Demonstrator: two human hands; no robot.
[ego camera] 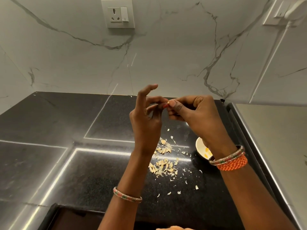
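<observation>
Both hands are raised above the black counter [83,163], fingertips meeting. My right hand [194,113] pinches a small pale garlic clove [168,102], mostly hidden by the fingers. My left hand [146,117] touches the clove with thumb and a fingertip while its other fingers stand up loosely. Below the hands lies a heap of garlic cloves and papery skins [163,165] on the counter. A small white bowl [200,146] with a few yellow peeled pieces sits under my right wrist, partly hidden.
A marble-patterned wall with a socket plate [118,14] stands behind the counter. A second plate and white plug [282,12] are at the upper right. A grey appliance surface [274,138] borders the counter on the right. A dark recess [74,219] lies at the front edge.
</observation>
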